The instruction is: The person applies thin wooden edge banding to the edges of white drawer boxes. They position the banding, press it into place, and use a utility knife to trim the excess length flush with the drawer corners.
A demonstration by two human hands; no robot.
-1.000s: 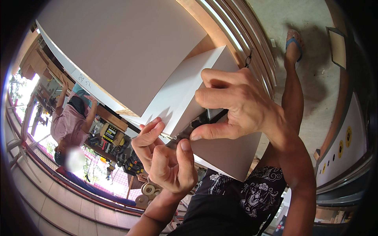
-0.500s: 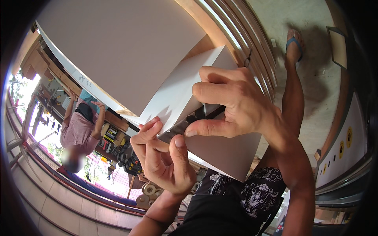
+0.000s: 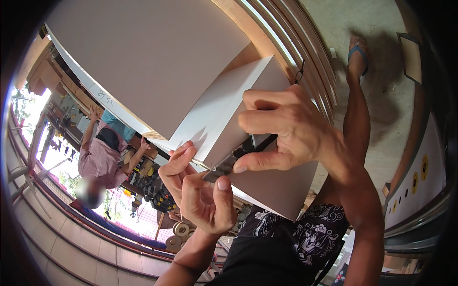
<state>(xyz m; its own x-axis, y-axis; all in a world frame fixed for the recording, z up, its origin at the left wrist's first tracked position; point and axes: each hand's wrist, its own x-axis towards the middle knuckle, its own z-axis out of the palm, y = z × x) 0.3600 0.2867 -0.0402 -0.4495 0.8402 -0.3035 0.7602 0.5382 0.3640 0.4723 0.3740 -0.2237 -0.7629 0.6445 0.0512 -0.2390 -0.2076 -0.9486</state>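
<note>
A dark, glossy strip (image 3: 230, 161) runs along the edge of a white panel (image 3: 224, 112), between my two hands. My right hand (image 3: 298, 131) is closed round the strip, thumb on its near side and curled fingers on the far side. Something pale and shiny (image 3: 256, 139) shows beside the strip under those fingers; I cannot make out what it is. At the strip's left end my left hand (image 3: 202, 190) has thumb and bent forefinger pinched about it. Other left fingertips rest against the white panel's corner.
A large grey board (image 3: 143, 62) with a raw chipboard edge lies over the white panel. Long wooden strips (image 3: 305, 52) run beyond my right hand. A co-worker (image 3: 107, 152) stands at the left among shelves of tools. My sandalled foot (image 3: 358, 50) is on the floor.
Both hands have shifted slightly right, and a little more of the strip's left end shows. The co-worker's arms have moved apart.
</note>
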